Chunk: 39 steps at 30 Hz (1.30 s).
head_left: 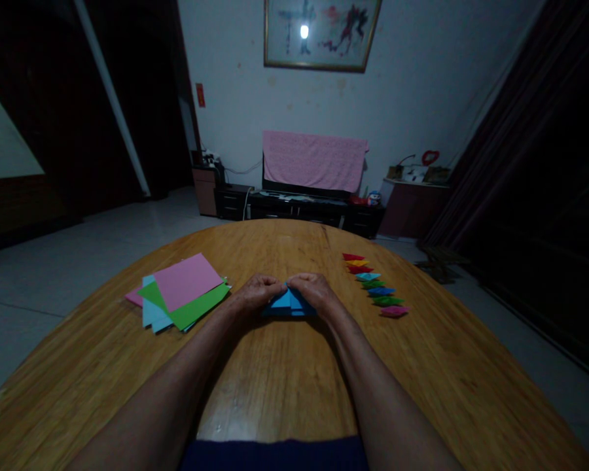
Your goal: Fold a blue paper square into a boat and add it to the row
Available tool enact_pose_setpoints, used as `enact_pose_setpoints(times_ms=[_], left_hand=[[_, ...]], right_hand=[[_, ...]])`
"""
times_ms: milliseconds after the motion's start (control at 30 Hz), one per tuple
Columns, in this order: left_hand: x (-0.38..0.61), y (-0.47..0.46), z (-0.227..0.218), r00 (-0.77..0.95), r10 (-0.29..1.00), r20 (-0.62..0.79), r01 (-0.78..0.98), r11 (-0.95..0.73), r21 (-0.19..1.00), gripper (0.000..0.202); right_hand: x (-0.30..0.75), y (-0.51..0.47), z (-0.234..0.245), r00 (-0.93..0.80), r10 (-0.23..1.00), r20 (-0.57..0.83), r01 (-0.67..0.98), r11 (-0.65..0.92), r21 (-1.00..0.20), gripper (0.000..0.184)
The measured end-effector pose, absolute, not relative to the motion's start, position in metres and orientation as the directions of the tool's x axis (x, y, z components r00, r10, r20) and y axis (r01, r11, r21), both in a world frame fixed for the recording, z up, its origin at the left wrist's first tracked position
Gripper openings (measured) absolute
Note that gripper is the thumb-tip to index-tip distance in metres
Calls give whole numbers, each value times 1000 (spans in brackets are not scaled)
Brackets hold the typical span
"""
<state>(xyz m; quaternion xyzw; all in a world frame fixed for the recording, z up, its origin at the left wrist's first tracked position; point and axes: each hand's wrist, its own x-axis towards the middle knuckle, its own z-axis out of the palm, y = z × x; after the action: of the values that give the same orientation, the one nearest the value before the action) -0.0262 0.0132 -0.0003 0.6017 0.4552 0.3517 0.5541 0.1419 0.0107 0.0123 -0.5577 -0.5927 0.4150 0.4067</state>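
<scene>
8 folded paper pieces [375, 285] lined up right of frame, unfolded sheets [186, 282] left of frame; L hand [260, 292] & R hand [314, 292], fingers curled narrow, pinching blue folded paper [288, 305] at centre.

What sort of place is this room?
Probably a home living room: a low black television cabinet, a screen covered by a pink cloth, and a gold-framed painting on the white wall.
</scene>
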Motion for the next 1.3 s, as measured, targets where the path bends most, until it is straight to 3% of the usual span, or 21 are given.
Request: enact_pose_setpoints(times_ms=[667, 1033, 1300], left_hand=[[-19, 12, -8, 299, 947, -119, 22, 117, 993, 21], [-21, 17, 0, 295, 950, -102, 211, 40, 977, 24], [-27, 18, 0, 368, 923, -113, 232, 26, 972, 31]], right_hand=[[141, 6, 18, -51, 998, 21, 330, 37, -943, 21], [142, 16, 2, 40, 998, 38, 378, 20, -926, 19], [147, 13, 12, 96, 995, 24, 321, -8, -947, 20]])
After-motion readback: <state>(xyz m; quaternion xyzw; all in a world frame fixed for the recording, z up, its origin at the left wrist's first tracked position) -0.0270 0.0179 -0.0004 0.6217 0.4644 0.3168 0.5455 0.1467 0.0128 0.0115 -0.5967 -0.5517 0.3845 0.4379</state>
